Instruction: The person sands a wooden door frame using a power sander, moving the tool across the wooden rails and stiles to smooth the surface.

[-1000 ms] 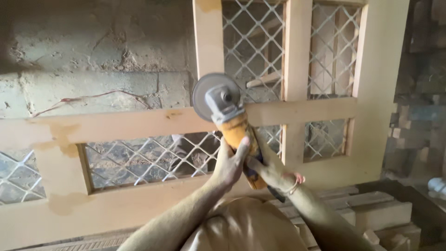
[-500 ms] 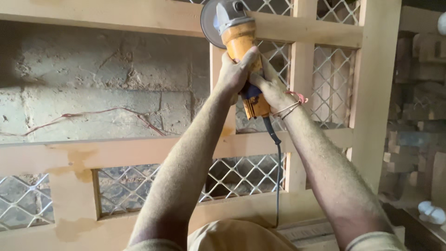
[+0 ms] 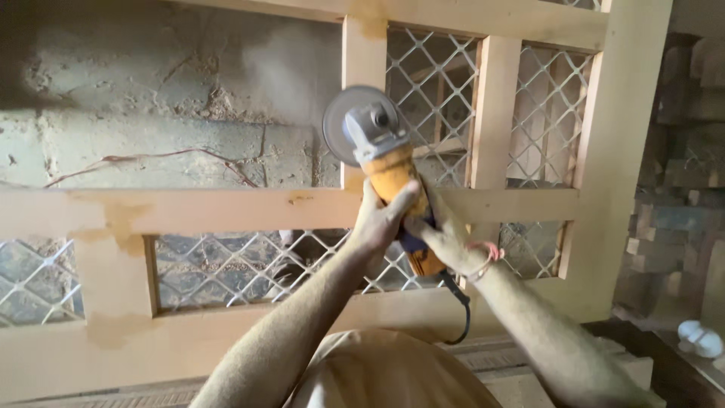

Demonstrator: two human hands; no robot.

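A yellow angle grinder (image 3: 393, 185) with a grey head and a round disc (image 3: 343, 125) is held in both hands. My left hand (image 3: 380, 221) wraps the front of its body. My right hand (image 3: 445, 238), with a red thread at the wrist, grips the rear by the black cord (image 3: 461, 306). The disc lies against the upright post (image 3: 364, 68) of a pale wooden frame (image 3: 226, 208) fitted with white diamond mesh (image 3: 427, 91). A faint haze of dust hangs left of the disc.
A rough concrete block wall (image 3: 151, 98) with a thin red wire (image 3: 151, 159) stands behind the frame. Stacked wood pieces (image 3: 680, 189) fill the right side. Darker filler patches (image 3: 113, 227) mark the frame's left rails. A white object (image 3: 698, 338) lies at the lower right.
The grinder, raised to the upper rail half a second ago, has come down along the post to just above the middle rail. Both hands kept their grip.
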